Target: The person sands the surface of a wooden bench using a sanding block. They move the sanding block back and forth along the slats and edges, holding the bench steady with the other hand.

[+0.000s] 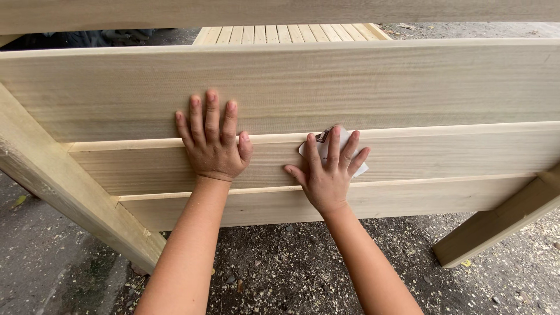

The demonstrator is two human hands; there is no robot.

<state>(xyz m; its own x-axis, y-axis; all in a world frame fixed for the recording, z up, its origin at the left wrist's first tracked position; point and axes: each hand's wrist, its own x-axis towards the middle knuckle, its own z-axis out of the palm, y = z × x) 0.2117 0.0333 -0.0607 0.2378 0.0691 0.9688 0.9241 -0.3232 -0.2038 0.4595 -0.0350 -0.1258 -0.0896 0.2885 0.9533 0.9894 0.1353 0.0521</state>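
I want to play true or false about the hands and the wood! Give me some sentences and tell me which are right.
1. The right hand presses a small piece of sandpaper against the wooden boards. True.
2. The left hand holds a hammer. False: it lies flat and empty on the boards, fingers spread.
3. The boards are painted bright red. False: they are pale, bare wood with visible grain.
4. The ground below is gravelly and sprinkled with wood bits. True.
5. Both hands touch the same wooden piece. True.
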